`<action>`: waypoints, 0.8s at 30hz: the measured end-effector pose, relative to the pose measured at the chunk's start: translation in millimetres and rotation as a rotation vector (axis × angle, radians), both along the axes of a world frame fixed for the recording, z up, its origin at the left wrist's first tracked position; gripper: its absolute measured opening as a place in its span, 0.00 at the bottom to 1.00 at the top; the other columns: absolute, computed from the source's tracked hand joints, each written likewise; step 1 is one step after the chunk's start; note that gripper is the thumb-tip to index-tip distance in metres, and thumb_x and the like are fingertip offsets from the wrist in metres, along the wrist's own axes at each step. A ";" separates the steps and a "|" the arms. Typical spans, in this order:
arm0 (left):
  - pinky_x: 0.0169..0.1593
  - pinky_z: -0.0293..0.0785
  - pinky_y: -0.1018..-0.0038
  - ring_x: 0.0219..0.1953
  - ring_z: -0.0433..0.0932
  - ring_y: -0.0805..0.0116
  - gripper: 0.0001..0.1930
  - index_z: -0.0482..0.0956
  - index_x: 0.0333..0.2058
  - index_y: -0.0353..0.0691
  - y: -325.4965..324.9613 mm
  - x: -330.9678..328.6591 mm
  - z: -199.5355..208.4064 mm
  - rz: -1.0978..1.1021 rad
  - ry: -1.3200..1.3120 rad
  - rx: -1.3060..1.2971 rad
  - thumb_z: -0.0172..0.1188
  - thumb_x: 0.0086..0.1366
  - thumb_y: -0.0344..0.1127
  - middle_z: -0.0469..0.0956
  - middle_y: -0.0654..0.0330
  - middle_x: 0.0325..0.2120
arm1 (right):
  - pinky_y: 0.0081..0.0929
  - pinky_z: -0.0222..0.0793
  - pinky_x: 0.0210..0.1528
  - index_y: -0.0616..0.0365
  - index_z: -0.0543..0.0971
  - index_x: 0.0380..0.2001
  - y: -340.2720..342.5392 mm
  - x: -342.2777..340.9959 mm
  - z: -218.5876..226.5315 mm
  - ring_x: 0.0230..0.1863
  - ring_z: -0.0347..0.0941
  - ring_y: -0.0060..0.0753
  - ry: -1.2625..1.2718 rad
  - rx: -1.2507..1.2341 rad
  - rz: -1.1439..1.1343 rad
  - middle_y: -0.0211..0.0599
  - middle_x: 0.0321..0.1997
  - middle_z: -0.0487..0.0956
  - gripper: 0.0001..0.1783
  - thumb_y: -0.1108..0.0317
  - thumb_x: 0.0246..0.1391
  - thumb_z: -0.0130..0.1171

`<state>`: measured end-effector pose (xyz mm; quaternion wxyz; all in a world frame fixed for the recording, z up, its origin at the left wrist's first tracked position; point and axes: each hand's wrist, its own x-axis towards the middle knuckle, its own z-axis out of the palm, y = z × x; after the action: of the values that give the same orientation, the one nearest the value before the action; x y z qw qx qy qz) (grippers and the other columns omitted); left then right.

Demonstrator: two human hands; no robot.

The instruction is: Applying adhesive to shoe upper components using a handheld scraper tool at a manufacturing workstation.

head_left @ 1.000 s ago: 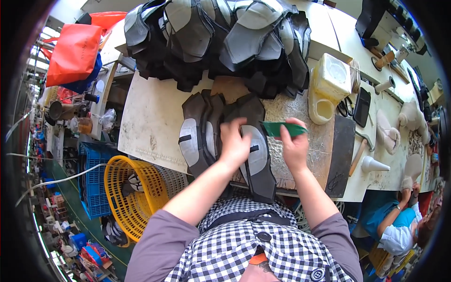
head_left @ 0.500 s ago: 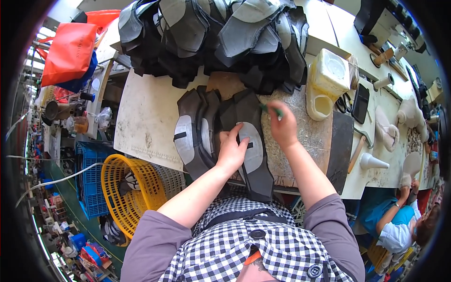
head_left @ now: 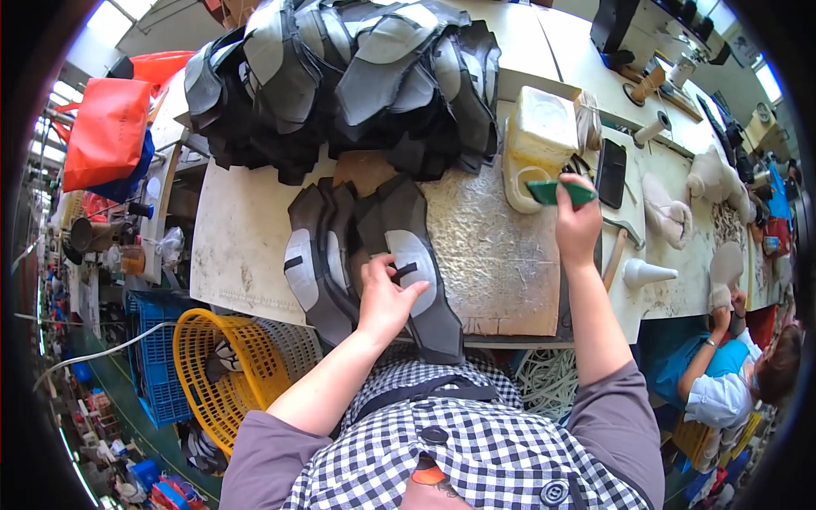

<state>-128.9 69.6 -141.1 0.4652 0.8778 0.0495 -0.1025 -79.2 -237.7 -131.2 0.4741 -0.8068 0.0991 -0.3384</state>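
Observation:
My right hand (head_left: 580, 228) grips a flat green spreader (head_left: 544, 192) by one end. The tool's other end is over the small round mouth of a glue-stained, pale plastic container (head_left: 520, 174). My left hand (head_left: 387, 299) has its thumb and fingers apart, at the left edge of a dark shoe upper piece (head_left: 438, 316) with a light grey patch and a short black strip. Just left of it lie more such upper pieces (head_left: 321, 289), overlapping one another. Whether my left fingertips press on the piece is hard to tell.
A large heap of grey and black upper pieces (head_left: 374, 85) covers the back of the table. On the right are a black tray-like object (head_left: 611, 174), a hammer (head_left: 618, 255) and a white cone nozzle (head_left: 648, 273). A yellow basket (head_left: 191, 357) stands at lower left. Another person (head_left: 722, 374) sits far right.
My right hand has moved right with the green spreader, from beside the upper piece to the container's mouth. My left hand's fingers have drawn back from the grey patch to the piece's left edge.

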 end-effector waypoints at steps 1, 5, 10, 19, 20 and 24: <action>0.36 0.72 0.78 0.30 0.70 0.73 0.31 0.66 0.49 0.32 0.1 -2.8 -1.2 0.026 -0.049 0.031 0.72 0.50 0.38 0.64 0.54 0.42 | 0.27 0.71 0.35 0.52 0.78 0.38 -4.7 4.2 5.0 0.32 0.79 0.33 0.040 0.093 -0.051 0.40 0.31 0.80 0.09 0.71 0.52 0.60; 0.37 0.74 0.73 0.29 0.74 0.66 0.26 0.67 0.42 0.32 -3.5 -7.3 5.4 0.051 0.069 -0.039 0.71 0.51 0.38 0.71 0.54 0.35 | 0.29 0.70 0.34 0.53 0.77 0.38 -16.8 19.0 -21.7 0.31 0.78 0.37 0.157 -0.013 -0.012 0.39 0.28 0.80 0.08 0.67 0.54 0.59; 0.37 0.74 0.71 0.31 0.76 0.65 0.22 0.69 0.38 0.34 5.8 -9.4 -9.5 0.109 0.019 0.021 0.70 0.51 0.37 0.75 0.56 0.28 | 0.19 0.68 0.28 0.55 0.73 0.41 -18.1 0.9 -19.9 0.28 0.71 0.19 0.343 0.447 0.085 0.28 0.31 0.75 0.10 0.69 0.56 0.56; 0.35 0.73 0.71 0.28 0.76 0.65 0.19 0.69 0.38 0.33 3.9 -10.5 -25.1 0.141 0.018 -0.012 0.68 0.52 0.34 0.75 0.58 0.26 | 0.22 0.74 0.34 0.56 0.76 0.40 120.3 -15.6 -63.7 0.37 0.73 0.22 0.245 0.826 0.462 0.29 0.38 0.76 0.08 0.76 0.55 0.56; 0.35 0.73 0.72 0.27 0.76 0.66 0.19 0.69 0.38 0.34 4.7 -12.2 -26.6 0.147 0.029 -0.024 0.68 0.52 0.34 0.75 0.58 0.25 | 0.22 0.74 0.34 0.56 0.76 0.40 118.1 -24.8 -63.6 0.37 0.73 0.22 0.253 0.830 0.461 0.29 0.38 0.76 0.08 0.76 0.55 0.56; 0.34 0.73 0.73 0.27 0.76 0.68 0.19 0.69 0.38 0.35 3.3 -17.1 -26.3 0.193 -0.037 0.004 0.68 0.52 0.34 0.75 0.59 0.25 | 0.27 0.73 0.37 0.58 0.77 0.36 100.9 -87.6 -51.1 0.36 0.77 0.33 0.307 0.334 0.674 0.37 0.35 0.79 0.08 0.79 0.52 0.55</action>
<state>-146.0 73.0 -167.4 0.4722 0.8715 0.1257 -0.0410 -166.8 -136.8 -182.4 0.6627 -0.7471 -0.0476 -0.0192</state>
